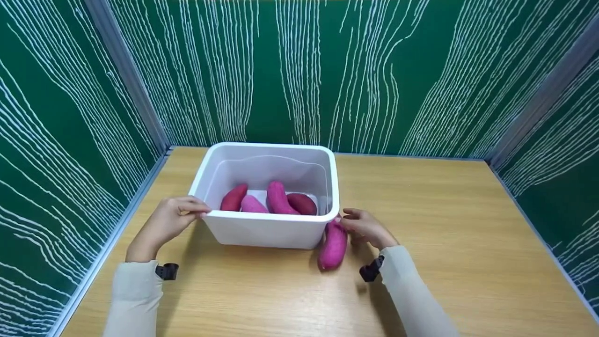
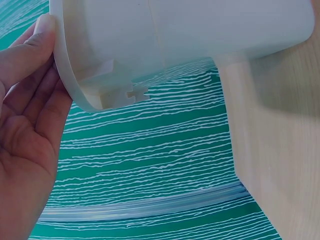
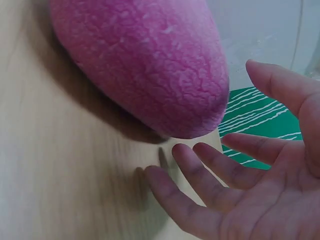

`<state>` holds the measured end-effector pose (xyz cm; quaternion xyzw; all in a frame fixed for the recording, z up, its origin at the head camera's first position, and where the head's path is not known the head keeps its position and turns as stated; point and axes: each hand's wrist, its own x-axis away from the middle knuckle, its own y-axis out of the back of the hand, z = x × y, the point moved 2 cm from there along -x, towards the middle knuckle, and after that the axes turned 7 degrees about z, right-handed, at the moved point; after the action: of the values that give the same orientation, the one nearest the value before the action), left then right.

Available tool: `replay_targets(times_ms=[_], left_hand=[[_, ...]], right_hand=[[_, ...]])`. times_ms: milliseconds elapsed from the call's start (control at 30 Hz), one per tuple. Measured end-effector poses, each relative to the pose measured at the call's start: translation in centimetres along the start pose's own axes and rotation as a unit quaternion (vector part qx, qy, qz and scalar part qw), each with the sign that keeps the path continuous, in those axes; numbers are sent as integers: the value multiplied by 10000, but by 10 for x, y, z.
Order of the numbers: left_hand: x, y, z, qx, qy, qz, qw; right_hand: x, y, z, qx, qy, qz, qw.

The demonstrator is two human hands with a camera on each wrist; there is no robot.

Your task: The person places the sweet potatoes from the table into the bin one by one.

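A white plastic bin (image 1: 266,232) stands on the table, holding several sweet potatoes: a red one (image 1: 233,198), a pale pink one (image 1: 253,204), a magenta one (image 1: 278,196) and a dark red one (image 1: 303,204). My left hand (image 1: 164,222) pinches the bin's front left rim, thumb on one side and fingers on the other in the left wrist view. Outside the bin's front right corner lies another magenta sweet potato (image 1: 333,248) on the table. Beside its far end is my right hand (image 1: 367,228). The right wrist view shows that hand's fingers (image 3: 187,202) spread and apart from the sweet potato.
The wooden table (image 1: 421,210) extends to the right of the bin and in front of it. Green panels with white wavy lines (image 1: 355,70) enclose the back and both sides, joined by metal corner posts (image 1: 126,70).
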<state>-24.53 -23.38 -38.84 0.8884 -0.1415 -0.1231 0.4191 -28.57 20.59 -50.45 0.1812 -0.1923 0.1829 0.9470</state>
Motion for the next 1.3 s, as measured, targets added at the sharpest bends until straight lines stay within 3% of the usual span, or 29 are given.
replay_targets(times_ms=[267, 800, 1033, 1300], left_hand=[[2, 0, 1, -28, -302, -140, 9994], [6, 1, -1, 33, -19, -94, 9999], [6, 1, -2, 48, -14, -77, 10000], [1, 0, 0, -83, -376, -184, 9991]], right_hand=[[-4, -9, -11, -677, 96, 100, 9976], [-5, -20, -17, -1304, 173, -172, 9912], [-4, -23, -20, -1238, 225, -372, 9914], [-1, -28, -20, -1089, 399, -678, 9909]])
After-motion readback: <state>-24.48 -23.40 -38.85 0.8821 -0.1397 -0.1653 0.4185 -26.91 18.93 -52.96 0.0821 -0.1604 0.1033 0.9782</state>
